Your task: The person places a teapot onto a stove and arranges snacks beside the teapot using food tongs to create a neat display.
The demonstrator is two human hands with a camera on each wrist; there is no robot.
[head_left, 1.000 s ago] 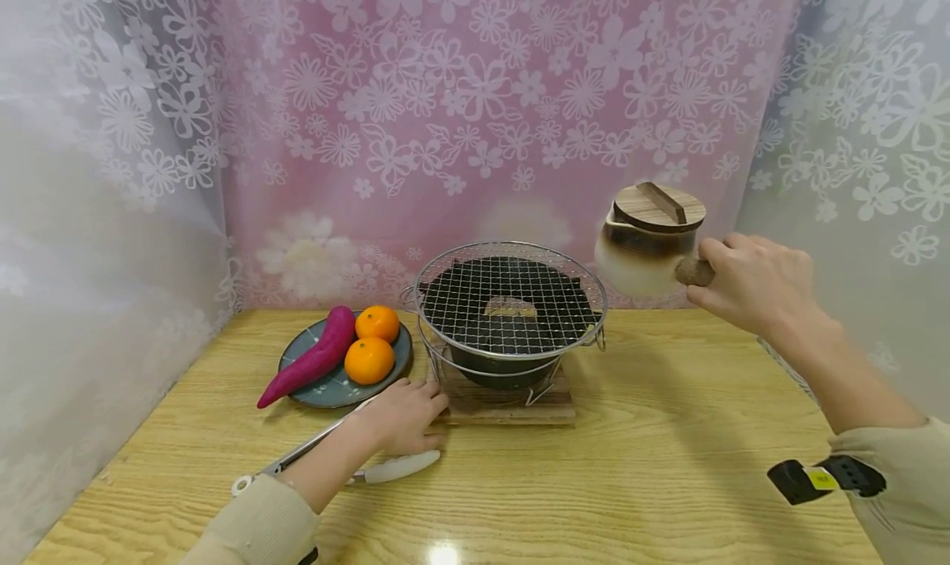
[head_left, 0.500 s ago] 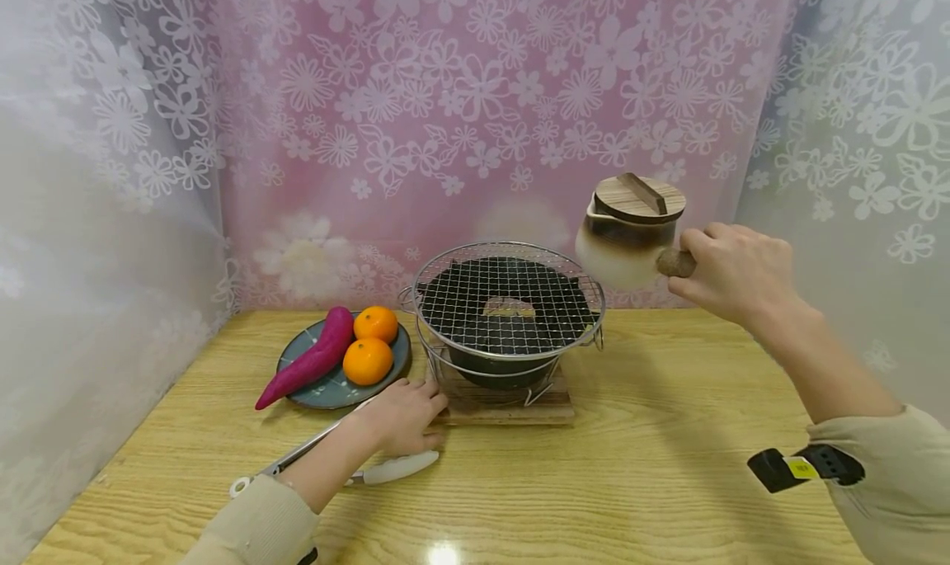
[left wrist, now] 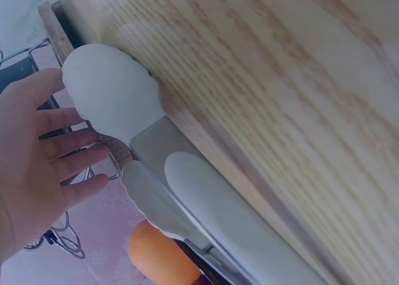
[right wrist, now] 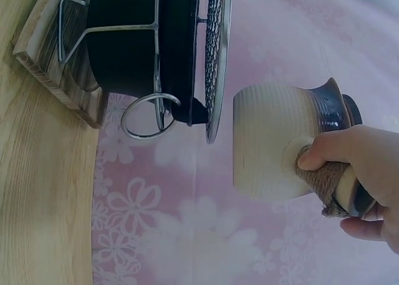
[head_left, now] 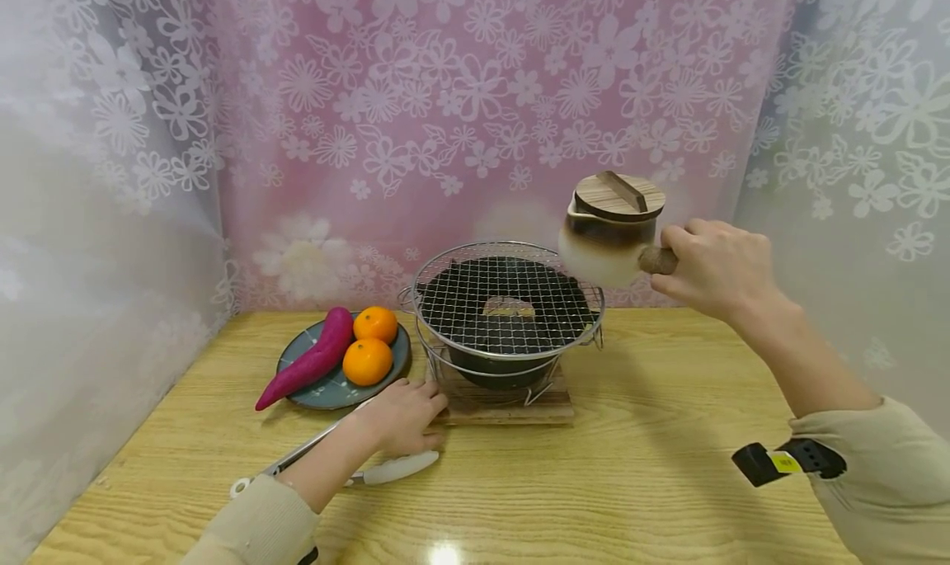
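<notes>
Up at the right rim of the wire grill [head_left: 509, 301], we're holding the ceramic pot [head_left: 607, 242] in the air with our right hand [head_left: 716, 266], grip wrapped tight round its rope-bound side handle [right wrist: 330, 184]. That handle is sticking out sideways toward our right, so the pot body is sitting to the left of the grip, and the mesh is lying further left and a bit lower (the wrist view is showing the pot base just clear of the rim, not touching). Wooden lid [head_left: 619, 195] is sitting flat on top. Our left hand [head_left: 404, 416] is nearer the grill but it's resting loose-fingered on the worktop [head_left: 668, 466] over the tongs [left wrist: 187, 191], not gripping anything.
</notes>
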